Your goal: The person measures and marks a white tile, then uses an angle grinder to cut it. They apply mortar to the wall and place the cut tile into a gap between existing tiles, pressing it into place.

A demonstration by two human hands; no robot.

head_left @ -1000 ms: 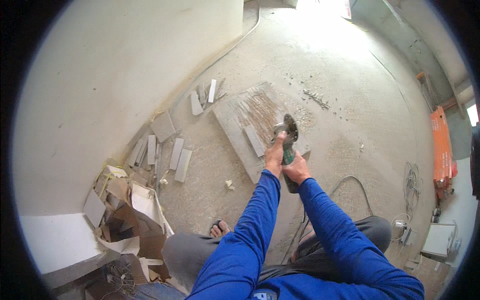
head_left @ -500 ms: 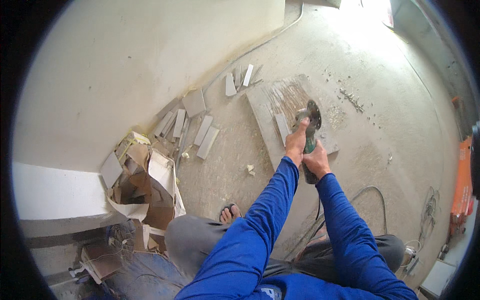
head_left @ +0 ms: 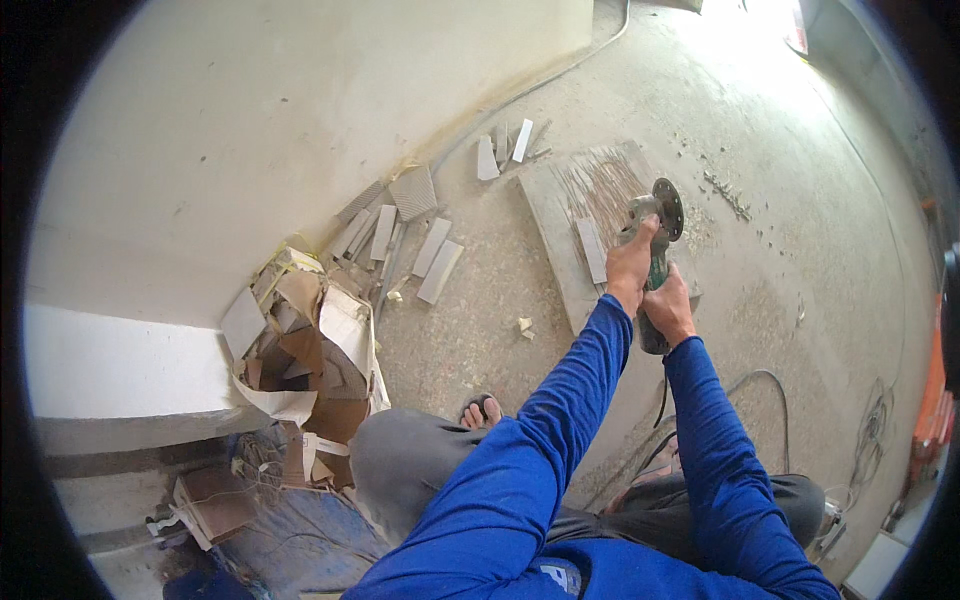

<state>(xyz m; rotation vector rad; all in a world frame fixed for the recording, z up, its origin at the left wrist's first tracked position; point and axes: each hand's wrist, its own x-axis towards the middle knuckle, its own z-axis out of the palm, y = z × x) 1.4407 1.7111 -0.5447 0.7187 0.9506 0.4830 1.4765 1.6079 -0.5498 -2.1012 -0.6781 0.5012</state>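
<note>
2 hands (head_left: 630, 265) (head_left: 673, 304) wrapped around an angle grinder (head_left: 658, 268), torn cardboard box (head_left: 347, 330) holding scraps (head_left: 303, 350)

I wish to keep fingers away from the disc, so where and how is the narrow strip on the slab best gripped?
Probably pinch the strip across its long edges midway, from the left: it lies flat with bare slab there, while the left hand and grinder are on its right.

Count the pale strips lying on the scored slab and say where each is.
1: the pale strip lies on the scored slab, left of the angle grinder held by the left grip and right grip. Others may be hidden behind them.
</note>
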